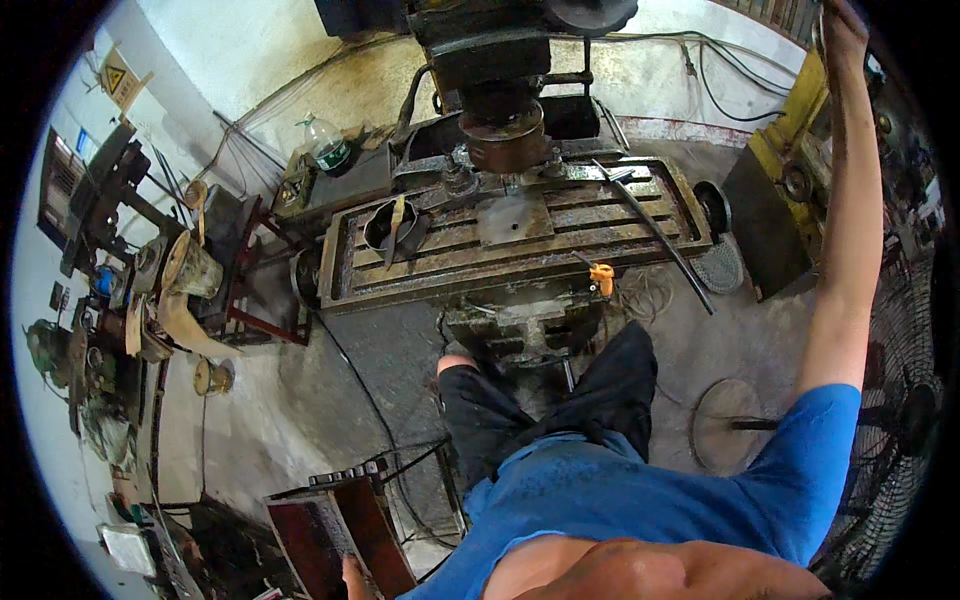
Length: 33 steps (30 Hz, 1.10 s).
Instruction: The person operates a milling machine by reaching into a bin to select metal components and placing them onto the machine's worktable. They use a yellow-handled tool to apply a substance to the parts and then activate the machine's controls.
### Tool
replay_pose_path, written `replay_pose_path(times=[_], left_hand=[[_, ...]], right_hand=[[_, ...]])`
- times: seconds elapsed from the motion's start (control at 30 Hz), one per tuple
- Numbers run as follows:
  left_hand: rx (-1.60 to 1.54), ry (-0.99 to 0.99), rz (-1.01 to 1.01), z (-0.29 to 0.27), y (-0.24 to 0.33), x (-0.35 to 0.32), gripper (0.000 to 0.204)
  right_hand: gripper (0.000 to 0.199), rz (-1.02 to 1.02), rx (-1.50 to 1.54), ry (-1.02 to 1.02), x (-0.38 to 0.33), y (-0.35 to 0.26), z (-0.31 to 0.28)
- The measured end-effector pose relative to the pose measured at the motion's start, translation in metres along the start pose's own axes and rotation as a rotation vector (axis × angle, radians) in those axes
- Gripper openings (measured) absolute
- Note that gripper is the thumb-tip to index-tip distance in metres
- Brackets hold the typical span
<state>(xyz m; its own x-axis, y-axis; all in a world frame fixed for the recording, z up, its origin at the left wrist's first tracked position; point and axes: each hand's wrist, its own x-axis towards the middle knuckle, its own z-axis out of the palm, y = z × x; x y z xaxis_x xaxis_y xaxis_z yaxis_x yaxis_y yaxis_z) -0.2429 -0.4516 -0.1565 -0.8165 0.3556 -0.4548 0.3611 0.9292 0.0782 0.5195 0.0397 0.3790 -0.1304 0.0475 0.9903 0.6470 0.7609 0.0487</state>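
My right arm is raised high on the right, and my right hand (846,28) reaches the upper edge of the view, where its fingers are mostly cut off. At the lower edge, my left hand (352,576) shows only in part, against a dark reddish-brown metal box (322,530); its fingers are hidden. In front of me stands a milling machine with a slotted table (450,262). On that table are a flat metal plate (515,220), a dark bowl (380,228) with a brush (396,222) across it, and a long metal bar (655,238) overhanging the front edge.
An orange-handled tool (601,279) hangs at the table's front edge. A clear plastic bottle (325,145) stands behind left. A yellow machine cabinet (775,195) and a caged fan (900,430) are at right. Cables (365,385) cross the floor; more machinery (165,265) lines the left.
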Motion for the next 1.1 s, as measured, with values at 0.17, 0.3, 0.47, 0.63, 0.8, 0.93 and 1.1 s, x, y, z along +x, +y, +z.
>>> replay_pose_path(times=[0.17, 0.3, 0.47, 0.63, 0.8, 0.93, 1.1], left_hand=[[-0.036, -0.027, -0.037, 0.008, -0.006, -0.015, 0.013], [-0.063, -0.043, -0.064, 0.016, -0.006, -0.017, 0.011], [-0.067, -0.024, -0.050, 0.007, 0.012, -0.014, 0.009], [-0.109, -0.009, -0.054, 0.003, 0.019, -0.010, 0.009], [-0.192, 0.026, -0.063, -0.003, 0.018, 0.003, 0.012], [-0.466, 0.123, -0.080, -0.019, -0.001, 0.020, 0.015], [-1.259, 0.206, 0.040, -0.116, 0.068, 0.019, 0.008]], right_hand=[[0.016, 0.113, 0.128, 0.401, -0.058, -0.051, -0.002], [0.024, 0.438, 0.164, -0.147, -0.223, -0.102, 0.009], [0.036, 1.520, 0.229, -0.603, -0.477, -0.098, 0.076], [0.026, 1.699, 0.556, -0.508, -0.546, -0.099, 0.119], [0.015, 1.673, 0.550, -0.428, -0.529, -0.121, 0.126], [0.037, 1.434, 0.651, -0.353, -0.422, -0.126, 0.089], [0.051, 0.897, 0.339, -0.878, -0.309, -0.135, 0.077]])
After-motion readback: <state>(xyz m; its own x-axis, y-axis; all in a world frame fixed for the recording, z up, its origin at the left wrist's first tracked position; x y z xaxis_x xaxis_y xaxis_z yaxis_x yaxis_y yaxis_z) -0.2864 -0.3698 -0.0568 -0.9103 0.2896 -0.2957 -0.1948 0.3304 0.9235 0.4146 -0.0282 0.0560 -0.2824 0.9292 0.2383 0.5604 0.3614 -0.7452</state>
